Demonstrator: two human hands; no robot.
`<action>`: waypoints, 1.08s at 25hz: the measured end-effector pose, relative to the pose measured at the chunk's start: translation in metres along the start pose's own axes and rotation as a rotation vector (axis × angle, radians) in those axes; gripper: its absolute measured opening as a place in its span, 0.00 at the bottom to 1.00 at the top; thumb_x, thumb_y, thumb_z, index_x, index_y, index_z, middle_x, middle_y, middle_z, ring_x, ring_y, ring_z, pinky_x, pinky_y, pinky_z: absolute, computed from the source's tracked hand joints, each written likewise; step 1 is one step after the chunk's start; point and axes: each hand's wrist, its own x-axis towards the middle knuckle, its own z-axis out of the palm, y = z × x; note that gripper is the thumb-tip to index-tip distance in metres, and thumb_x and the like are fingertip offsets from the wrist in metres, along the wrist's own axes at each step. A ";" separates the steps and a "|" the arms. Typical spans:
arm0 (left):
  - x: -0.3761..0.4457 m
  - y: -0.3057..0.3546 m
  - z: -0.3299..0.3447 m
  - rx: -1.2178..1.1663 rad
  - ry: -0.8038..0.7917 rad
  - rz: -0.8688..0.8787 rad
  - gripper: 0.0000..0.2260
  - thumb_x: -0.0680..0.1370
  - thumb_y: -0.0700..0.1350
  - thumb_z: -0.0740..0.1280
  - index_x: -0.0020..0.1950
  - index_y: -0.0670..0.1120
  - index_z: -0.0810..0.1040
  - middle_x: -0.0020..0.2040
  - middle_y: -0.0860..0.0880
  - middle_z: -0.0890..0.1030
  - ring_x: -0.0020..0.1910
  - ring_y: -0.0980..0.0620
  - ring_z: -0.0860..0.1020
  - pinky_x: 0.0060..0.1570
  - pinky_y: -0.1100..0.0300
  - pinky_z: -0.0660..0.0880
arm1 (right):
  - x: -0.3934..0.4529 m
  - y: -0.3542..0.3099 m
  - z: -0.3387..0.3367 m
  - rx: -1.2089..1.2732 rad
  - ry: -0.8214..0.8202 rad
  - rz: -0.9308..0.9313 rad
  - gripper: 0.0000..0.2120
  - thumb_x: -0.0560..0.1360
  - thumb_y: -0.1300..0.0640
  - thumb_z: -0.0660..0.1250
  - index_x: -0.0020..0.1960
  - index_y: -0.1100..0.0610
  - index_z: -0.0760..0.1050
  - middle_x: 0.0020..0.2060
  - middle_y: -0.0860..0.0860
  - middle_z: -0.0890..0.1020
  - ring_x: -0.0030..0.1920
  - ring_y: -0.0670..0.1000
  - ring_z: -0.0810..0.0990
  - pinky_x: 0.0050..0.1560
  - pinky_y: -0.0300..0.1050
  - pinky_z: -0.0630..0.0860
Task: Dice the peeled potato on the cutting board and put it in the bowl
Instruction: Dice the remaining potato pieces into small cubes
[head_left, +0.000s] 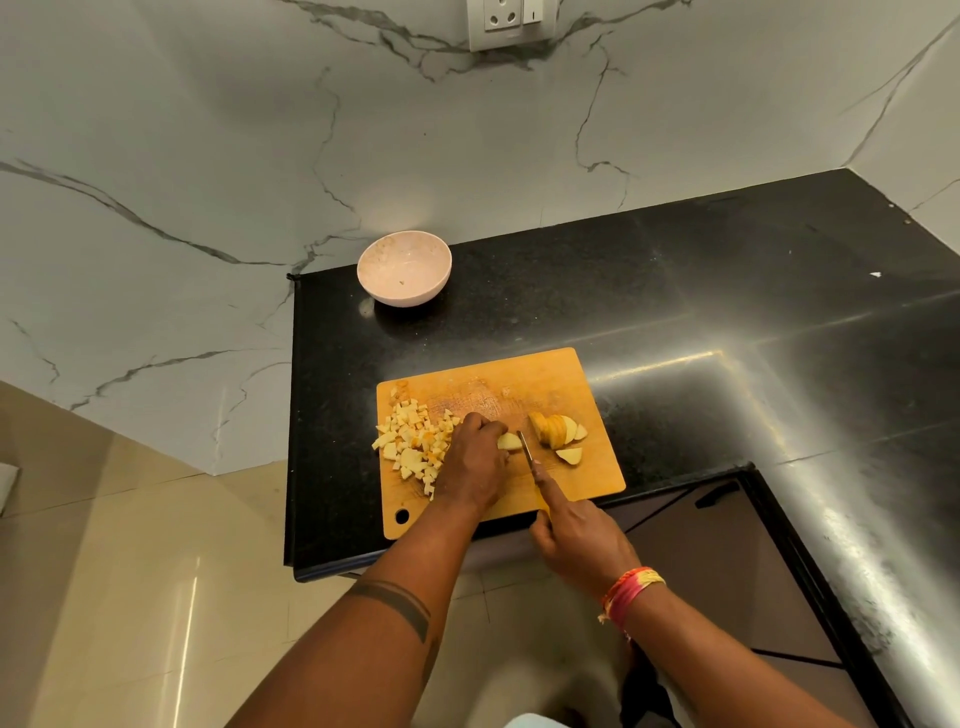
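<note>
On the wooden cutting board (550, 379), the left hand (475, 457) curls its fingers over a potato piece (509, 441), pinning it down, while the right hand (574, 535) grips the handle of a knife (527, 451) whose blade sits just right of that piece. A pile of diced potato (410, 447) lies at the board's left side and uncut potato slices (558, 434) at its right. The pink bowl (404, 268) stands on the black counter (675, 291), well apart behind the board.

A black speckled counter (675, 291) runs into a corner and shines with glare. White marble wall (208, 130) with grey veins rises behind it, bearing a white socket (511, 21). Beige floor tiles (104, 571) gleam below.
</note>
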 end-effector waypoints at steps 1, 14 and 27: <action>0.000 -0.001 -0.001 0.012 0.003 0.009 0.17 0.81 0.41 0.65 0.70 0.46 0.75 0.64 0.48 0.72 0.64 0.48 0.70 0.65 0.56 0.70 | -0.001 -0.001 0.002 -0.007 0.010 0.000 0.34 0.81 0.48 0.54 0.82 0.45 0.42 0.33 0.49 0.74 0.32 0.50 0.74 0.30 0.48 0.67; 0.006 -0.012 0.004 0.056 0.023 0.099 0.13 0.81 0.44 0.64 0.65 0.44 0.77 0.60 0.47 0.73 0.61 0.46 0.71 0.62 0.51 0.73 | 0.018 -0.020 0.008 -0.110 0.021 0.022 0.34 0.81 0.48 0.54 0.82 0.46 0.42 0.35 0.52 0.78 0.33 0.54 0.77 0.33 0.49 0.72; -0.001 -0.009 -0.002 0.002 0.003 0.040 0.16 0.81 0.41 0.64 0.69 0.44 0.77 0.62 0.46 0.74 0.63 0.46 0.73 0.63 0.55 0.72 | -0.025 -0.012 0.013 -0.046 0.042 0.036 0.35 0.81 0.48 0.53 0.82 0.43 0.37 0.32 0.48 0.76 0.30 0.49 0.76 0.32 0.48 0.73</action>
